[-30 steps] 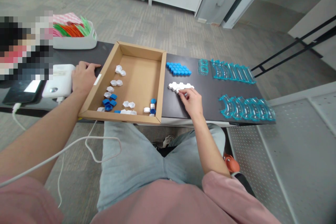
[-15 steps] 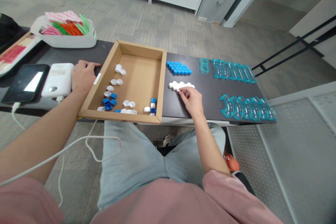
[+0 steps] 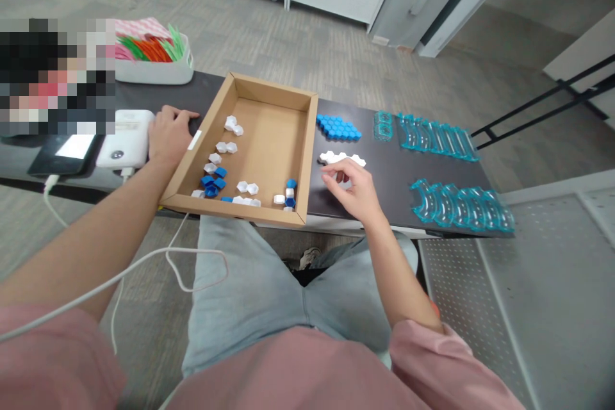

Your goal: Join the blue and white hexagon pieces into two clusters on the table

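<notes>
My right hand [image 3: 355, 189] is just in front of a row of white hexagonal pieces [image 3: 334, 157] on the dark table. Its thumb and index finger are apart with nothing between them, and it hides part of the row. Beyond the row, blue hexagonal pieces [image 3: 339, 128] form a tight block. My left hand [image 3: 168, 134] lies on the table between a white power bank [image 3: 125, 139] and a cardboard box [image 3: 311, 147], fingers stretched out and holding nothing. Inside the box are loose white hexagonal pieces [image 3: 227, 147] and blue ones [image 3: 211, 187], mostly toward the near side.
Clear teal plastic pieces stand in a far row [image 3: 435, 136] and a near row [image 3: 464, 206] at the right, beside a small teal stack [image 3: 383, 126]. At the left are a phone [image 3: 67, 147] and a white basket [image 3: 154, 70] of colourful sticks. A white cable [image 3: 158, 253] crosses my left arm.
My right hand has drawn back slightly from the white row, and its thumb and index finger have spread. The view has shifted a little to the left. My left hand stays beside the box.
</notes>
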Available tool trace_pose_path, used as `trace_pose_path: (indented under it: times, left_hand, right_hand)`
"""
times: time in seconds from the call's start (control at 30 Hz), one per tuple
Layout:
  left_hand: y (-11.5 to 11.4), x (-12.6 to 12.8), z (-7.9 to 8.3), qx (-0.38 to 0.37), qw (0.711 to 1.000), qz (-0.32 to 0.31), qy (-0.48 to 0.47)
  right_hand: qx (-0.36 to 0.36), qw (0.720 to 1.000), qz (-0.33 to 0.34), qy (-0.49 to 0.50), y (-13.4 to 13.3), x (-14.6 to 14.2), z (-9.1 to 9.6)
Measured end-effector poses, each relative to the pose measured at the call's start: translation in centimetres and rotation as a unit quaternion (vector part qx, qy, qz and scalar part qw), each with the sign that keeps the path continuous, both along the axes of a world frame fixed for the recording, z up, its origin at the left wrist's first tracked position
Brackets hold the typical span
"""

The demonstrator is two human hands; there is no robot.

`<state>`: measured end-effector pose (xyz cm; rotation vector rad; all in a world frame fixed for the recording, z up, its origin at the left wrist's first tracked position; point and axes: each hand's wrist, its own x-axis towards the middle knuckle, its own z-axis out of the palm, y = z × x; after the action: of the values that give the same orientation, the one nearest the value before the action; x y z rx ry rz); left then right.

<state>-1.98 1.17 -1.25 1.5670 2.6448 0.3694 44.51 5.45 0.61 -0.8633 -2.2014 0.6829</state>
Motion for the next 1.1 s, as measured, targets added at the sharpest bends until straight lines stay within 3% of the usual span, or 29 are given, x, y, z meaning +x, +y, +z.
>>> trace_pose_path:
  times: [0.1,0.17,0.27,0.4,0.5,0.6,0.7,0.83,0.97,1.1]
  left_hand:
    - [-0.1,0.4,0.3,0.006,1.000,-0.002,-0.002]
    - [-0.2,0.6,0.4,0.009,1.000,-0.005,-0.003]
    - [-0.3,0.7,0.3,0.015,1.000,-0.007,-0.005]
    - [-0.2,0.4,0.0,0.026,1.000,-0.009,-0.007]
    - [-0.2,0.4,0.0,0.028,1.000,-0.010,-0.009]
    - [-0.3,0.8,0.4,0.015,1.000,-0.004,-0.011]
    - [-0.3,1.0,0.6,0.004,1.000,0.000,-0.014]
    - [-0.3,0.7,0.5,0.013,1.000,-0.001,-0.012]
    - [-0.2,0.5,0.4,0.006,1.000,-0.001,-0.010]
    - [-0.2,0.8,0.8,-0.012,1.000,0.002,-0.002]
  right_hand:
    - [-0.007,0.979,0.170,-0.112,-0.3,-3.5,3.6]
    - [-0.001,0.952,0.232,-0.199,-0.4,-6.1,5.5]
    - [0.021,0.916,0.261,-0.304,-0.5,-9.4,6.9]
    - [0.024,0.883,0.281,-0.374,-0.5,-11.8,6.7]
    - [0.007,0.888,0.297,-0.352,-0.1,-12.1,6.7]
    - [-0.055,0.914,0.307,-0.261,0.5,-10.7,7.0]
    - [-0.116,0.949,0.249,-0.151,1.3,-7.3,6.9]
    - [-0.091,0.993,0.070,-0.042,2.3,-0.7,4.8]
    - [-0.062,0.995,-0.074,0.002,3.0,4.7,0.9]
    - [-0.075,0.991,-0.108,0.006,3.0,6.7,-2.2]
